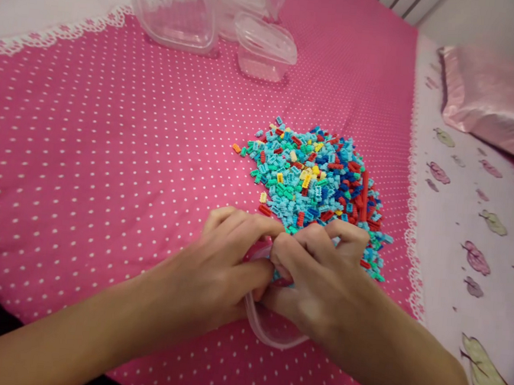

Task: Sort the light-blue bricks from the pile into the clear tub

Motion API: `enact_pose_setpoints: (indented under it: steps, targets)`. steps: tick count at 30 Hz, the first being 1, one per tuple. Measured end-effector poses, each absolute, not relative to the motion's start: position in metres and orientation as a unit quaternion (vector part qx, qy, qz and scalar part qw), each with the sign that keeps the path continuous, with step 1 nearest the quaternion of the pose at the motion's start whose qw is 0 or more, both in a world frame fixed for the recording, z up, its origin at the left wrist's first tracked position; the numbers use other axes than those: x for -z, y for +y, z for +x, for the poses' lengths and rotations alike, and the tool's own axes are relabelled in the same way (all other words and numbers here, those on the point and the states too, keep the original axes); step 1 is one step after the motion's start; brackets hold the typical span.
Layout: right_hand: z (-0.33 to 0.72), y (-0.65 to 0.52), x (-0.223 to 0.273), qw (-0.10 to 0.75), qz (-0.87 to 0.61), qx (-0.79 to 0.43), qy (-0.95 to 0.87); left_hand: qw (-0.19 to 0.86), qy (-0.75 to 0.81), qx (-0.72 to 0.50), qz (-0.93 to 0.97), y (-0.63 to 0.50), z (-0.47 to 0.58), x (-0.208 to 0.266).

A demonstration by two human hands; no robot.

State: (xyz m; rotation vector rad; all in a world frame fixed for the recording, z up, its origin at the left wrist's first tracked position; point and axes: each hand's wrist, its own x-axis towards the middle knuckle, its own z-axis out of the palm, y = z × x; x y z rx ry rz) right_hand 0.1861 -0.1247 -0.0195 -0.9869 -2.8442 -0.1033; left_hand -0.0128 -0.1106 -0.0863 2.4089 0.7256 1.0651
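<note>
My left hand (234, 262) and my right hand (317, 274) meet at the near edge of a heap of small plastic building bricks (303, 166). Their fingers are bent and pressed together, the fingertips almost touching. What they pinch, if anything, is hidden behind the knuckles. Right below them is a clear plastic container (275, 336), its rounded rim showing between my wrists. Some light blue shows under the fingers. The bricks are mostly light blue and green, mixed with dark blue, red and yellow ones.
Several clear plastic containers (180, 38) stand at the back on the pink dotted bedspread (153, 149). A longer red piece (364, 195) lies on the heap's right side. At the far right rests a shiny pink pillow (496, 98).
</note>
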Motion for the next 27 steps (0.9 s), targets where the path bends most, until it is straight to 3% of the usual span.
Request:
enact_pose_setpoints:
  steps: [10, 15, 27]
  targets:
    - [0.199, -0.117, 0.012, 0.055, -0.298, 0.027, -0.953, 0.211, 0.255, -0.348, 0.877, -0.112, -0.014, 0.08]
    - [0.221, -0.111, 0.003, 0.116, -0.326, 0.046, -0.937, 0.208, 0.25, -0.342, 0.882, -0.111, -0.017, 0.079]
    - [0.2, -0.116, 0.016, 0.055, -0.272, 0.051, -0.959, 0.213, 0.269, -0.322, 0.882, -0.114, -0.017, 0.079]
